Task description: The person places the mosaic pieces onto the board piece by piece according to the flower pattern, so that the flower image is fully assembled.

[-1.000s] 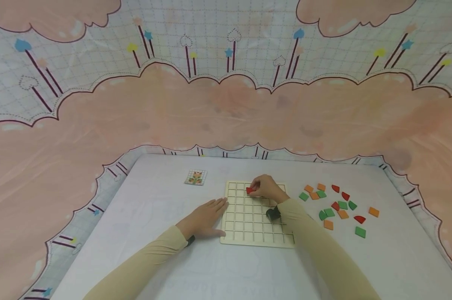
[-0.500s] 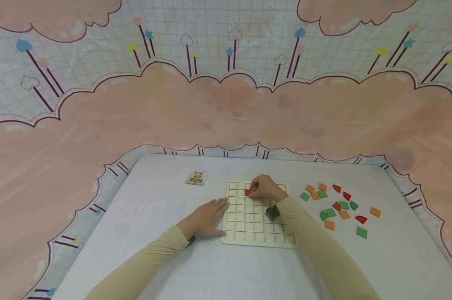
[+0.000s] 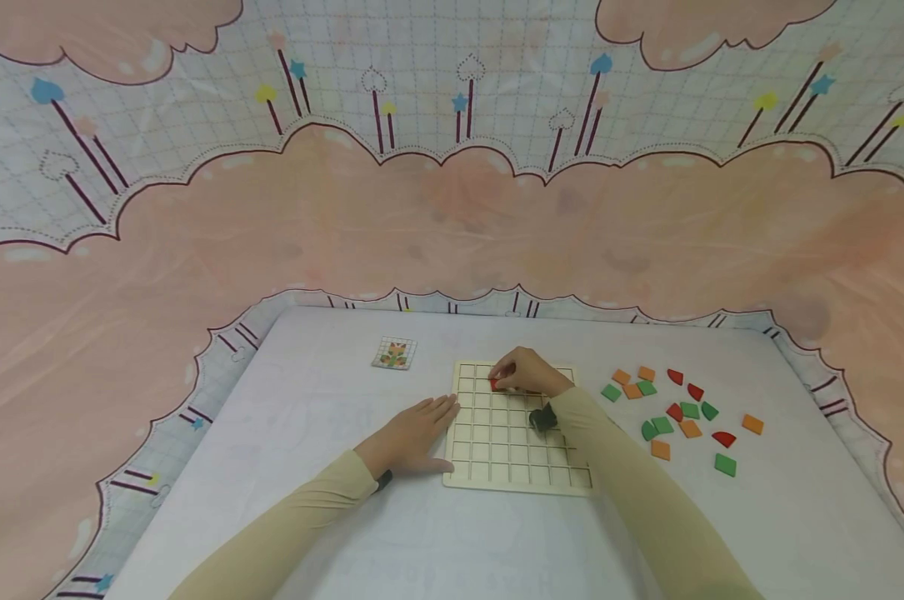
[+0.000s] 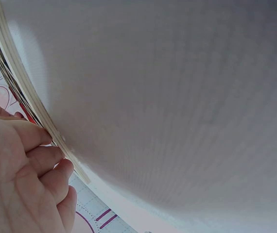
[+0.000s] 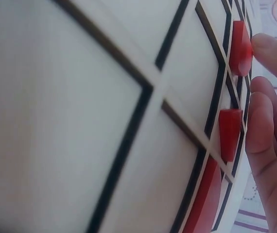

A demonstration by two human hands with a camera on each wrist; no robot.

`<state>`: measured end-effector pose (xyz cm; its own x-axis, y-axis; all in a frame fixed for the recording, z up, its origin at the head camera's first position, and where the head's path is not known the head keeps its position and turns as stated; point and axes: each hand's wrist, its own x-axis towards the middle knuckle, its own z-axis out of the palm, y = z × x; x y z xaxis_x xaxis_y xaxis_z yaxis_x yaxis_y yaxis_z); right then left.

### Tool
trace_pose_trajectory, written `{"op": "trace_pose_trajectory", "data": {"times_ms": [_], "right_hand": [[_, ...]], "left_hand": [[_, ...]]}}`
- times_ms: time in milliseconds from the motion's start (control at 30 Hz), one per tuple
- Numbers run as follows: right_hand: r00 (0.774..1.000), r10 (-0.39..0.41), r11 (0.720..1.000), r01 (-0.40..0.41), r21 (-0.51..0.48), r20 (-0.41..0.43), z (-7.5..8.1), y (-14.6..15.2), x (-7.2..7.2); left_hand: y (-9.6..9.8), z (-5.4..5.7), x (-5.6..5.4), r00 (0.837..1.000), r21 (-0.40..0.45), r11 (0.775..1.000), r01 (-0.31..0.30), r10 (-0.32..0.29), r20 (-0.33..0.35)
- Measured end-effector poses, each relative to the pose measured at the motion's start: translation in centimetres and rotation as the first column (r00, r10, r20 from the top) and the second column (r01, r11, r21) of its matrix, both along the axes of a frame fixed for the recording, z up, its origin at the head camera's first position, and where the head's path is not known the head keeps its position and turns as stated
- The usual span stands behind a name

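A pale wooden grid board (image 3: 489, 454) lies at the middle of the table. My left hand (image 3: 414, 437) rests flat at its left side, fingertips and thumb at the edge; in the left wrist view, the fingers (image 4: 46, 162) meet the board's rim (image 4: 31, 92). Over the far rows, my right hand (image 3: 528, 371) has thumb and fingertip at a small red piece (image 3: 494, 385), partly hidden by the fingers. Seen from the right wrist, one digit touches that red piece (image 5: 240, 48). A second red piece (image 5: 230, 133) and a third, curved red piece (image 5: 205, 204) sit nearer on the board.
Right of the board lie several loose pieces: orange squares (image 3: 660, 450), green squares (image 3: 725, 464), green rounded pieces (image 3: 650, 430) and red rounded pieces (image 3: 723, 438). A picture card with a fox-like design (image 3: 395, 353) lies behind and left of the board. A patterned cloth (image 3: 392, 225) hangs behind the table.
My right hand has shifted slightly left, and its fingers now cover more of the red piece, which shows a little lower in its cell. The left hand keeps its place.
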<state>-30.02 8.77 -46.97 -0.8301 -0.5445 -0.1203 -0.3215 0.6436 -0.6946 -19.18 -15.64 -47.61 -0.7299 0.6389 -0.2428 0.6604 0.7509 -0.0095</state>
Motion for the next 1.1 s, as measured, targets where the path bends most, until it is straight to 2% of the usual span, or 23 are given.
{"op": "trace_pose_trajectory", "data": {"times_ms": [200,400,833,1100], "right_hand": [[0.999,-0.036,0.999,0.035,0.008,0.026,-0.3,0.3,-0.3],[0.998,-0.047,0.998,0.048,-0.031,0.033,-0.1,1.2,-0.1],[1.000,-0.019,1.000,0.019,-0.015,0.015,-0.3,1.6,0.2],[0.999,-0.040,0.999,0.040,-0.029,0.006,-0.4,2.0,0.2]], "left_hand": [[0.0,-0.1,0.0,1.000,0.000,1.000,0.001,-0.001,-0.003],[0.1,-0.1,-0.1,1.000,-0.004,1.000,-0.003,0.003,0.003],[0.0,0.0,0.0,1.000,-0.005,1.000,-0.007,0.007,-0.002],[0.1,0.0,0.1,1.000,-0.006,1.000,-0.011,0.011,0.002]]}}
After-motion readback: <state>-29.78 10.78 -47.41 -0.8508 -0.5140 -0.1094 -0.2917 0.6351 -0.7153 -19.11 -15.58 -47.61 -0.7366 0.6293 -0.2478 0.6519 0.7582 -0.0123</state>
